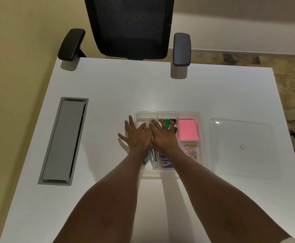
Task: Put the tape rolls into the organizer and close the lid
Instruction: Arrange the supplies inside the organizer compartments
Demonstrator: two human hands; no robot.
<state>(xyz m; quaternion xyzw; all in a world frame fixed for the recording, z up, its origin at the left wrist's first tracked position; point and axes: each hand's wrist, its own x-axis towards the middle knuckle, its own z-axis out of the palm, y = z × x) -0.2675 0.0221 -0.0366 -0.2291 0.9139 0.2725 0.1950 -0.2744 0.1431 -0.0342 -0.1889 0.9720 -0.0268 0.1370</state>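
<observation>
A clear plastic organizer (201,130) sits on the white table, its lid off. The clear lid (243,146) lies flat to its right. Both my hands rest palm down over the organizer's left part, fingers spread. My left hand (136,135) covers the left edge and my right hand (162,135) covers the middle compartment. A clear tape roll (150,121) shows just past my fingertips in the far left compartment. Whether other rolls lie under my hands is hidden.
Inside the organizer are pink sticky notes (188,129), coloured paper clips (191,152), green binder clips (166,121) and a stapler (151,157). A grey cable hatch (62,141) is set in the table at left. A black office chair (131,27) stands beyond the far edge.
</observation>
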